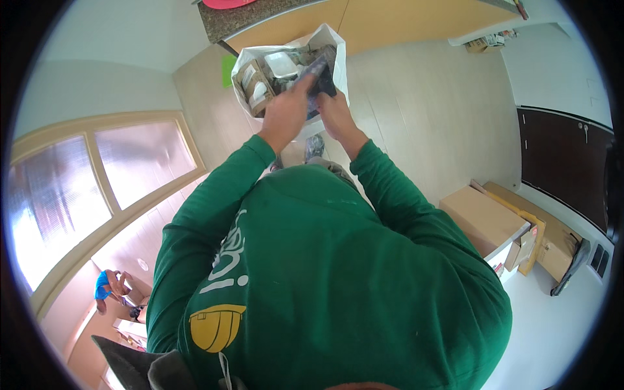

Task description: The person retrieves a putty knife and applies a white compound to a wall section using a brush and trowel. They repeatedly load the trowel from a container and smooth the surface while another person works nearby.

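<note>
Both my arms reach forward in green sleeves to a white bag [342, 57] that stands with its mouth wide. My left hand [286, 116] is closed at the bag's near side, its fingers against a dark, shiny flat thing [318, 73]. Close beside it, my right hand [337, 116] grips the same dark thing from the right; its exact kind cannot be made out. Inside the bag lie a brown cardboard carton [255, 88] on the left and a white plastic tub [281, 64] in the middle. Other contents are partly hidden.
Beyond the bag runs a wooden cabinet with a speckled countertop [260, 16]. A green object [228, 70] is left of the bag. Several cardboard boxes [484, 218] stand at the right, near a dark door [562, 156]. A framed glass panel [104, 172] fills the left side.
</note>
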Motion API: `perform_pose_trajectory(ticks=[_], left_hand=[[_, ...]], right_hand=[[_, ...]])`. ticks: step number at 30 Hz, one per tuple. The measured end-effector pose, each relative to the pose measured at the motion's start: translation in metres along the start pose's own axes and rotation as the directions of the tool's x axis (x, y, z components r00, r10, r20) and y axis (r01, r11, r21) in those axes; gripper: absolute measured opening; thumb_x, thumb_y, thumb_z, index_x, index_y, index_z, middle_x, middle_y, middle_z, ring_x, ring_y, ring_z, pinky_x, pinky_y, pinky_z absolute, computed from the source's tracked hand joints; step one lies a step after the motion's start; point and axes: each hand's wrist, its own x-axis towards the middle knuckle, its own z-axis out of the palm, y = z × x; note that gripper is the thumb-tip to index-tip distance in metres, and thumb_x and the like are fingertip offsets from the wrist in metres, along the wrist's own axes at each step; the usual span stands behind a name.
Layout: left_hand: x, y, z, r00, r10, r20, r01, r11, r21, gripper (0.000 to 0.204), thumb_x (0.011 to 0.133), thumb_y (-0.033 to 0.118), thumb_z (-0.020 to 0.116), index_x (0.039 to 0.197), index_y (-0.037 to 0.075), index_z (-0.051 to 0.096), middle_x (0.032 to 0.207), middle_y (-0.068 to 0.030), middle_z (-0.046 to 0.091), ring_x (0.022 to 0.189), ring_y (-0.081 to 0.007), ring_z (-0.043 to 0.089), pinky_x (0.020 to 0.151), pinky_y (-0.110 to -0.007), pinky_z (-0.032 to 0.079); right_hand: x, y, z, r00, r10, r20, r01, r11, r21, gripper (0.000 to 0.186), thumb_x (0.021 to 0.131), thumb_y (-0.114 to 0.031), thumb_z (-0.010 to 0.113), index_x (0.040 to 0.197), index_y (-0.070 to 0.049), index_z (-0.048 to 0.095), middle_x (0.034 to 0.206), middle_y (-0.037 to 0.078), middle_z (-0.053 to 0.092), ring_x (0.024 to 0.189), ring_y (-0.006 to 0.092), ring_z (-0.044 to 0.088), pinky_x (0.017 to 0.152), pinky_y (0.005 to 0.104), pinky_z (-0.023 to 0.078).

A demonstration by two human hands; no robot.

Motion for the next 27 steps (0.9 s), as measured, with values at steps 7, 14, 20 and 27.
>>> perform_pose_trajectory(ticks=[7, 14, 20, 27], left_hand=[[0.0, -0.014, 0.015, 0.983, -0.179, 0.027, 0.18, 0.984, -0.018, 0.039, 0.1, 0.018, 0.054, 0.137, 0.007, 0.054, 0.103, -0.0277, 0.069, 0.087, -0.0448, 0.068, 0.076, -0.053, 0.054], [0.002, -0.077, -0.013, 0.699, -0.713, 0.058, 0.458, 0.384, -0.801, 0.04, 0.103, 0.039, 0.056, 0.114, 0.001, 0.062, 0.09, -0.011, 0.071, 0.07, -0.0249, 0.068, 0.055, -0.039, 0.049], [-0.033, -0.103, 0.002, 0.605, -0.428, 0.672, 0.47, -0.49, -0.734, 0.027, 0.106, 0.035, 0.051, 0.106, 0.008, 0.056, 0.067, 0.0041, 0.047, 0.052, -0.0061, 0.045, 0.042, -0.02, 0.035], [-0.057, -0.093, -0.014, 0.52, 0.113, 0.847, 0.685, -0.647, -0.334, 0.02, 0.103, 0.024, 0.046, 0.092, 0.009, 0.053, 0.058, 0.0036, 0.042, 0.044, -0.0087, 0.04, 0.038, -0.024, 0.032]], right_hand=[[-0.009, -0.003, -0.008, 0.996, 0.023, 0.081, -0.008, 0.983, -0.183, 0.029, 0.089, -0.014, 0.054, 0.11, 0.004, 0.064, 0.089, 0.01, 0.064, 0.08, 0.0174, 0.058, 0.071, 0.0334, 0.048], [-0.005, -0.01, -0.043, 0.96, -0.182, -0.213, 0.112, 0.946, -0.303, 0.037, 0.096, -0.025, 0.056, 0.113, 0.007, 0.064, 0.079, 0.02, 0.069, 0.071, 0.0291, 0.067, 0.067, 0.0415, 0.051], [-0.07, -0.054, 0.028, 0.563, -0.705, 0.431, 0.791, 0.307, -0.529, 0.044, 0.095, -0.021, 0.058, 0.137, -0.011, 0.059, 0.086, 0.016, 0.069, 0.07, 0.0349, 0.066, 0.068, 0.0458, 0.054], [-0.001, -0.009, 0.001, 0.981, -0.078, 0.179, 0.194, 0.481, -0.855, 0.03, 0.097, -0.024, 0.057, 0.12, -0.005, 0.064, 0.094, 0.024, 0.07, 0.083, 0.0432, 0.069, 0.076, 0.0528, 0.055]])
